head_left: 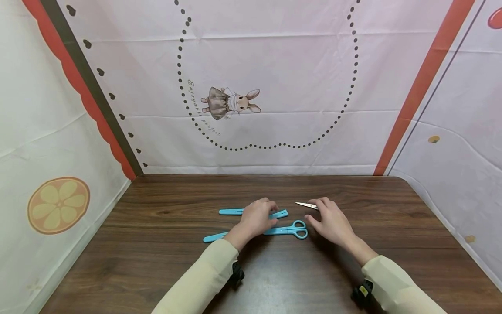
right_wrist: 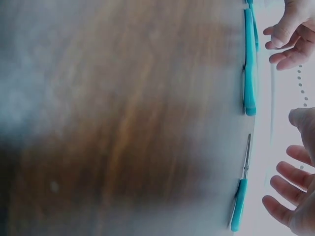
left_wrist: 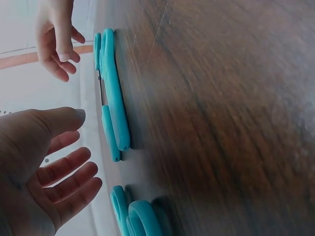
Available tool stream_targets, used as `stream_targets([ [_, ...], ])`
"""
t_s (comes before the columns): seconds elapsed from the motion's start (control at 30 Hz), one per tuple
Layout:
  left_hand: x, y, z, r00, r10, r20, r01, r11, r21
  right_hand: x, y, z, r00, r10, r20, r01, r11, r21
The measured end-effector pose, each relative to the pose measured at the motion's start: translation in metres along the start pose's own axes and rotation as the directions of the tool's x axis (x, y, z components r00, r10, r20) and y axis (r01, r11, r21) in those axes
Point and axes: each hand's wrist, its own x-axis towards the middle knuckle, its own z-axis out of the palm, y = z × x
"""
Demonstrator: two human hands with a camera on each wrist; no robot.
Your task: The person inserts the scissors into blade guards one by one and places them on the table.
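Note:
My left hand [head_left: 256, 216] is over several light-blue pieces, fingers relaxed and holding nothing in the left wrist view. Below it lies a pair of blue scissors [head_left: 288, 230], handle loops to the right and blades covered in blue. A short blue strip [head_left: 279, 214] and a blue rounded end [head_left: 231, 212] show on either side of the hand; it hides their middle. Another blue tip [head_left: 213, 237] pokes out by the wrist. My right hand [head_left: 331, 221], fingers loosely bent and empty, is beside scissors with bare silver blades [head_left: 306, 205]. Their blue handle [right_wrist: 238, 204] shows in the right wrist view.
The dark wooden table [head_left: 117, 261] ends at a printed cloth backdrop [head_left: 294, 87] along its far edge. More cloth [head_left: 59, 131] hangs at the left. Black wrist cameras [head_left: 236, 274] are strapped over both light sleeves.

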Motion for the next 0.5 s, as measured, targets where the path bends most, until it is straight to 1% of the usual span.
stream_targets([
  [0.3,0.004,0.0,0.003,0.999,-0.022,0.025,0.022,1.0,0.006,0.003,0.012,-0.003,0.999,0.04,0.026,-0.041,0.999,0.014],
  [0.5,0.005,-0.001,0.004,0.999,-0.034,0.035,0.034,0.999,-0.002,0.002,0.017,-0.004,0.995,0.073,0.068,-0.074,0.997,0.011],
])
